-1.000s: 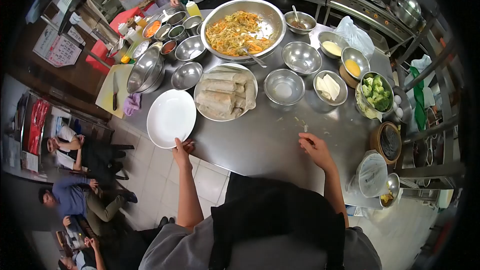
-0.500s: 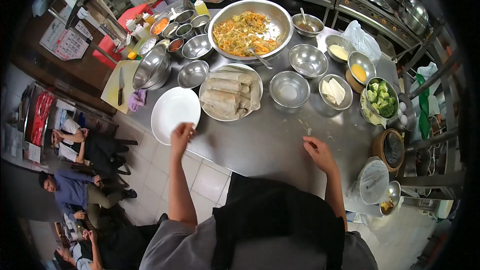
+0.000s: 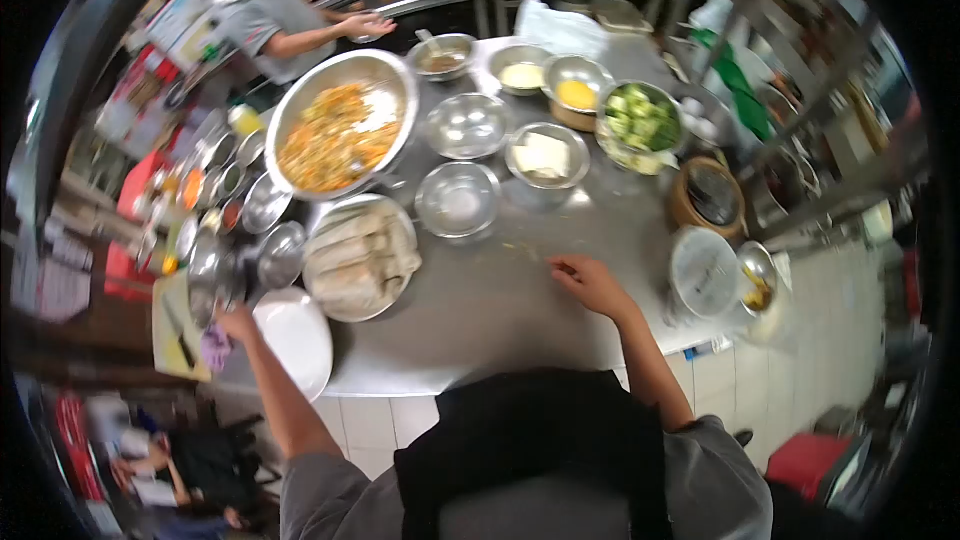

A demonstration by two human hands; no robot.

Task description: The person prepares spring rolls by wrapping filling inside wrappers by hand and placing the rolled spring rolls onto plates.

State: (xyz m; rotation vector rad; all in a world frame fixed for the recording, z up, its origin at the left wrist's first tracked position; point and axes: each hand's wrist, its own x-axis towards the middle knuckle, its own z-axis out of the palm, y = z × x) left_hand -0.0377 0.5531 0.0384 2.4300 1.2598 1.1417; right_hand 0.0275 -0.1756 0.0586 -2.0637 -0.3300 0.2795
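Note:
My left hand reaches past the white plate to the far left of the steel table. It is right beside a crumpled purple cloth and the large steel bowl. Its fingers are blurred, and whether they touch the cloth I cannot tell. Over the bare steel in front of the small bowls, my right hand is held with fingers loosely stretched and nothing in them. A plate of pale wrapped rolls sits between my hands, nearer the left one.
A big bowl of noodle and carrot filling stands behind the rolls. Bowls of white slices, yellow liquid and broccoli line the right back. A knife lies on the cutting board at left. A co-worker stands across the table.
My left hand has moved left, from over the white plate to beside the purple cloth. My right hand stays over the table. The whole view has turned and shifted.

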